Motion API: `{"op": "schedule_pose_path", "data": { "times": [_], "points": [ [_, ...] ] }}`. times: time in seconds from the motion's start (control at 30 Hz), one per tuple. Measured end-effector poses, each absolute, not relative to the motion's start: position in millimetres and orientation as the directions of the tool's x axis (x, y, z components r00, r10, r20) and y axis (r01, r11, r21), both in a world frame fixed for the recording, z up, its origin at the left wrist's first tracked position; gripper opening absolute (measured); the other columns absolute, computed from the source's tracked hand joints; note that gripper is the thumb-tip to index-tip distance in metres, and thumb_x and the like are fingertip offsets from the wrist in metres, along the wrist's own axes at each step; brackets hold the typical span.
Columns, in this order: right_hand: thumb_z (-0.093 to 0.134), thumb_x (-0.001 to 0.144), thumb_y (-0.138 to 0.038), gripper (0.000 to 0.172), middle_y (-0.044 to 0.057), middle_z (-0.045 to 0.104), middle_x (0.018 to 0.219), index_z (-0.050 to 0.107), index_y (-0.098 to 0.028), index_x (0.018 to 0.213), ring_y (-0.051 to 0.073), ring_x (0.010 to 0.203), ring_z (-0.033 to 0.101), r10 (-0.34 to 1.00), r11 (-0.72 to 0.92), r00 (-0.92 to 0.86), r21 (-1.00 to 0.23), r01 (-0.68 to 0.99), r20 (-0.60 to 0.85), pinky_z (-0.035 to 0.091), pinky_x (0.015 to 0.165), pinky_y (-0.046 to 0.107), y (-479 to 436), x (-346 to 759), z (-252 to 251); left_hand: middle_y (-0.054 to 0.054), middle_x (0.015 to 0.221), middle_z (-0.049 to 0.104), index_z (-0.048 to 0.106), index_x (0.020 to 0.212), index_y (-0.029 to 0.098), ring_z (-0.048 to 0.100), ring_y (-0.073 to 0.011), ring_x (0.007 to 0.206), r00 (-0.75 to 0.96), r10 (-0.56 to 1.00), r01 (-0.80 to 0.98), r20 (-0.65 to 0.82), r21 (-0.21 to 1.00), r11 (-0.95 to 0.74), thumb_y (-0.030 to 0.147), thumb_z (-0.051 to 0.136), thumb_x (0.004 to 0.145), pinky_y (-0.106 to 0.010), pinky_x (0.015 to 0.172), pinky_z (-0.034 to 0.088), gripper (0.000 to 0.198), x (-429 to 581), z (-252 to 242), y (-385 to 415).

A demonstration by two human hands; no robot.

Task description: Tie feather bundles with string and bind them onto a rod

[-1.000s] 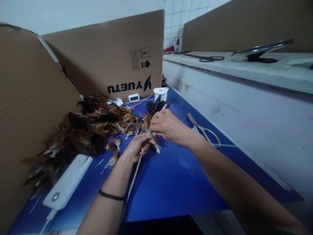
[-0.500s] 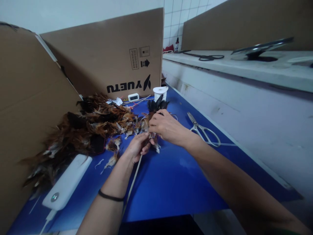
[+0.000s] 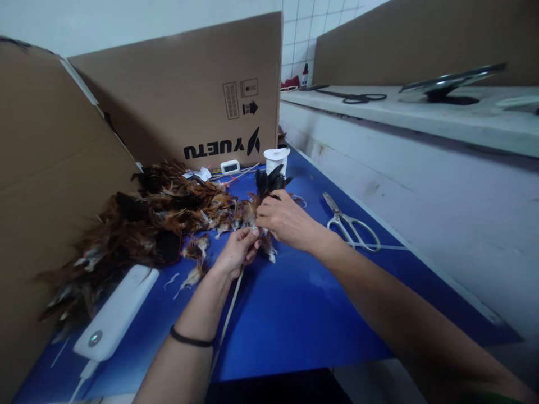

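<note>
My left hand is closed around a thin pale stick, whose lower end runs down toward the table's front edge. Just above it, my right hand is closed on a bunch of feathers at the stick's upper end. Black feather tips stick up past the right hand, and brown and whitish feathers show below the fingers. The fingertips of both hands nearly meet, and they hide where the feathers join the stick. A large pile of brown and black feathers spreads to the left of my hands.
Silver scissors lie to the right on the blue table. A white spool and a small digital clock stand at the back. At left lies a white power bank with a cable. Cardboard boxes wall the far and left sides.
My left hand's thumb and fingers have shifted slightly at the feather base. My right hand keeps nearly the same place, and the feathers lean a little differently.
</note>
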State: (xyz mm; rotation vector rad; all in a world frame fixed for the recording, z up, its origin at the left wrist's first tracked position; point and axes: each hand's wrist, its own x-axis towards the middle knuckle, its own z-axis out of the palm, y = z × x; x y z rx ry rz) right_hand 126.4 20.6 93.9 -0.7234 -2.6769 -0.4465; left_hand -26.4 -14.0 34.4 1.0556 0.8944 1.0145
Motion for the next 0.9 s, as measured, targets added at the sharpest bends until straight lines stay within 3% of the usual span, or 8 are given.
{"op": "schedule_pose_path", "data": {
  "times": [0.13,0.23,0.33,0.43,0.53,0.63,0.73,0.9],
  "points": [
    [0.047,0.084,-0.015,0.016,0.007,0.062,0.094,0.063,-0.016,0.088,0.021,0.100,0.045,0.389,0.809,-0.719,0.161,0.566,0.576,0.026,0.088,0.037,10,131,95,0.006,0.055,0.041,0.045,0.067,0.014,0.024,0.0009,0.032,0.278,0.956,-0.218,-0.097,0.962,0.162,0.042,0.059,0.073,-0.014,0.030,0.012,0.032,-29,33,-12],
    [0.043,0.086,-0.017,0.021,0.007,0.063,0.093,0.063,-0.016,0.090,0.020,0.096,0.049,0.514,0.744,-0.538,-0.035,0.667,0.668,0.032,0.083,0.034,-2,137,88,0.005,0.057,0.042,0.046,0.069,0.014,0.024,0.0011,0.032,0.269,0.956,-0.226,-0.112,0.958,0.176,0.040,0.059,0.074,-0.014,0.030,0.011,0.030,-32,34,-10],
    [0.044,0.085,-0.022,0.019,0.004,0.064,0.080,0.063,-0.018,0.084,0.015,0.075,0.056,0.769,0.611,-0.466,-0.289,0.737,0.438,0.037,0.067,0.027,-11,140,70,0.005,0.056,0.040,0.045,0.068,0.014,0.024,0.0011,0.032,0.254,0.959,-0.225,-0.126,0.957,0.185,0.039,0.058,0.074,-0.014,0.029,0.011,0.030,-34,34,-9],
    [0.049,0.081,-0.033,0.020,0.003,0.065,0.072,0.063,-0.019,0.082,0.016,0.065,0.059,0.898,0.440,-0.416,-0.306,0.844,0.143,0.035,0.056,0.025,-14,134,48,0.005,0.057,0.041,0.045,0.068,0.014,0.024,0.0014,0.032,0.247,0.961,-0.228,-0.123,0.957,0.181,0.039,0.058,0.075,-0.014,0.029,0.011,0.030,-35,34,-9],
    [0.050,0.078,-0.043,0.031,0.009,0.067,0.078,0.061,-0.016,0.090,0.022,0.070,0.061,0.931,0.360,-0.343,-0.177,0.916,0.122,0.036,0.056,0.028,-14,125,32,0.005,0.058,0.042,0.044,0.068,0.014,0.023,0.0017,0.032,0.246,0.963,-0.234,-0.114,0.957,0.173,0.039,0.058,0.075,-0.014,0.029,0.011,0.029,-35,35,-9],
    [0.046,0.080,-0.035,0.026,0.010,0.067,0.079,0.061,-0.016,0.088,0.022,0.068,0.061,0.931,0.362,-0.348,-0.164,0.918,0.107,0.034,0.054,0.028,-12,122,26,0.005,0.059,0.042,0.044,0.069,0.014,0.024,0.0018,0.032,0.244,0.964,-0.240,-0.104,0.957,0.164,0.040,0.057,0.075,-0.014,0.030,0.011,0.030,-36,34,-8],
    [0.045,0.079,-0.031,0.022,0.006,0.064,0.069,0.060,-0.017,0.073,0.017,0.061,0.058,0.924,0.378,-0.377,-0.288,0.880,0.061,0.030,0.051,0.026,-8,127,27,0.005,0.059,0.042,0.043,0.068,0.014,0.024,0.0019,0.032,0.249,0.964,-0.255,-0.092,0.954,0.156,0.040,0.057,0.076,-0.014,0.030,0.011,0.030,-38,32,-6],
    [0.052,0.076,-0.034,0.023,-0.001,0.055,0.056,0.056,-0.016,0.062,0.009,0.051,0.046,0.880,0.367,-0.475,-0.639,0.676,0.002,0.029,0.048,0.022,-3,140,37,0.004,0.058,0.043,0.043,0.066,0.014,0.024,0.0020,0.032,0.208,0.973,-0.265,-0.099,0.952,0.153,0.040,0.059,0.074,-0.013,0.030,0.010,0.031,-38,34,-6]
  ]
}}
